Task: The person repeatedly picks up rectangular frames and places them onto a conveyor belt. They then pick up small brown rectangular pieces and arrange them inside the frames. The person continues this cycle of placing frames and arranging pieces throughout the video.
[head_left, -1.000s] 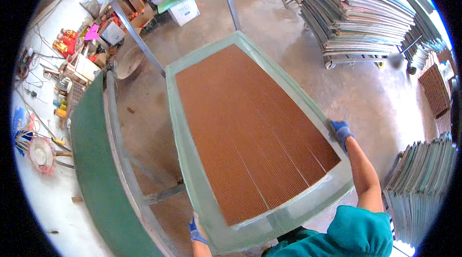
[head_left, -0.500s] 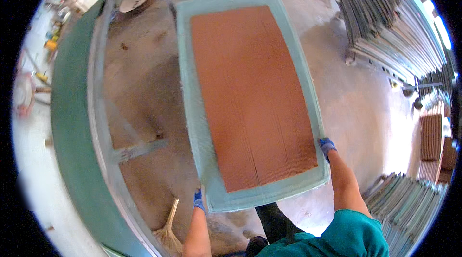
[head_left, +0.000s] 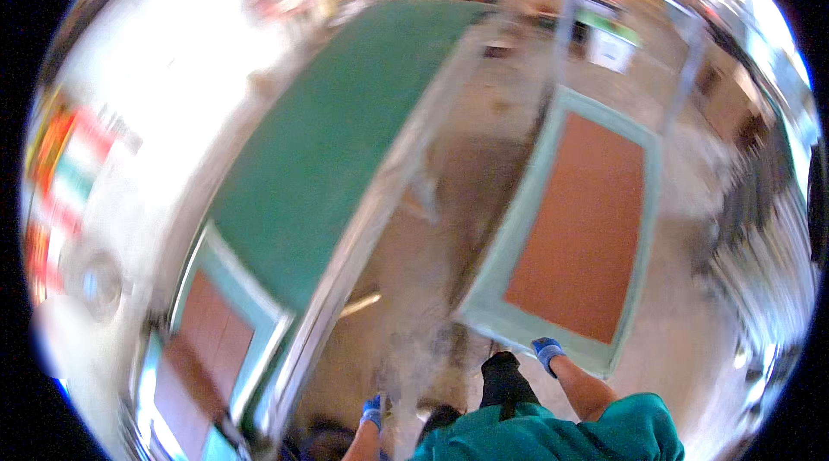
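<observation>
A large framed screen (head_left: 580, 232), pale teal round a reddish-brown rectangle, lies ahead to the right. At its near edge is my right hand (head_left: 546, 355), in a blue glove. The fingers overlap that rim, but blur hides whether they grip it. My left hand (head_left: 372, 410), also in blue, is low in the middle, apart from the screen. Its fingers are too smeared to read. A second framed screen (head_left: 268, 314) with a similar brown middle rests at the near end of a long green table (head_left: 337, 142) on the left. A dark, blurred bar-like shape crosses it.
Metal posts (head_left: 566, 38) rise beyond the large screen. A white bin with green on top (head_left: 611, 47) stands farther back. Stacked frames (head_left: 768, 262) line the right side, with cardboard boxes (head_left: 725, 94) behind them. A round fan-like object (head_left: 95, 284) is by the left wall.
The view has swung left, bringing the green table and second screen into sight. My left hand has come away from the large screen; my right hand has shifted from its right side to its near edge.
</observation>
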Tool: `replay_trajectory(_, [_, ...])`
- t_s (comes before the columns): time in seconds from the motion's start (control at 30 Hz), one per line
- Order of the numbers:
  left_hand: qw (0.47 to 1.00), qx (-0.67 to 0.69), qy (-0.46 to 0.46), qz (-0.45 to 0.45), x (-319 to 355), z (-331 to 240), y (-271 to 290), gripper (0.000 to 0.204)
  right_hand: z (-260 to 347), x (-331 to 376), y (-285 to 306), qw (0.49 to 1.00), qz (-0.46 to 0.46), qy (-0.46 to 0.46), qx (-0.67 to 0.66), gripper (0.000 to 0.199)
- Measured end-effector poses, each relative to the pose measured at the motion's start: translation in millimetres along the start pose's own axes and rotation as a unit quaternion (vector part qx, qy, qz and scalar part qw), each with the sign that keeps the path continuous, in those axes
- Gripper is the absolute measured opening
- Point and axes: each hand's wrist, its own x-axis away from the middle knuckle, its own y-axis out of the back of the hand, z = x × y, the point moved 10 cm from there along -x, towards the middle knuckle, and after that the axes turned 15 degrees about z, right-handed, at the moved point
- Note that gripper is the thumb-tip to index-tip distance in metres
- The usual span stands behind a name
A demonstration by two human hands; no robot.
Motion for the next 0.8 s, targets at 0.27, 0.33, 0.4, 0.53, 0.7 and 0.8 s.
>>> replay_trajectory(0.27, [0.959, 0.225, -0.053, -0.163, 139, 218, 123, 0.037, 177, 47, -42, 0.978, 0.198, 0.034, 0.057, 0.037])
replay_trajectory(0.33, [0.938, 0.290, -0.024, -0.188, 149, 280, 144, 0.033, 196, 53, -70, 0.965, 0.261, -0.013, -0.024, 0.039])
replay_trajectory(0.4, [0.905, 0.380, 0.019, -0.188, 154, 350, 143, 0.031, 244, 42, -76, 0.936, 0.256, 0.046, 0.236, 0.041])
replay_trajectory(0.53, [0.841, 0.491, 0.054, -0.222, 181, 428, 106, 0.031, 324, 27, -87, 0.831, 0.225, 0.137, 0.490, 0.043])
replay_trajectory(0.7, [0.809, 0.514, -0.011, -0.286, 201, 425, 74, 0.030, 445, -28, -112, 0.832, 0.214, 0.144, 0.491, 0.038])
replay_trajectory(0.8, [0.701, 0.640, -0.016, -0.313, 191, 419, 67, 0.030, 538, -52, -168, 0.815, 0.255, 0.166, 0.493, 0.033])
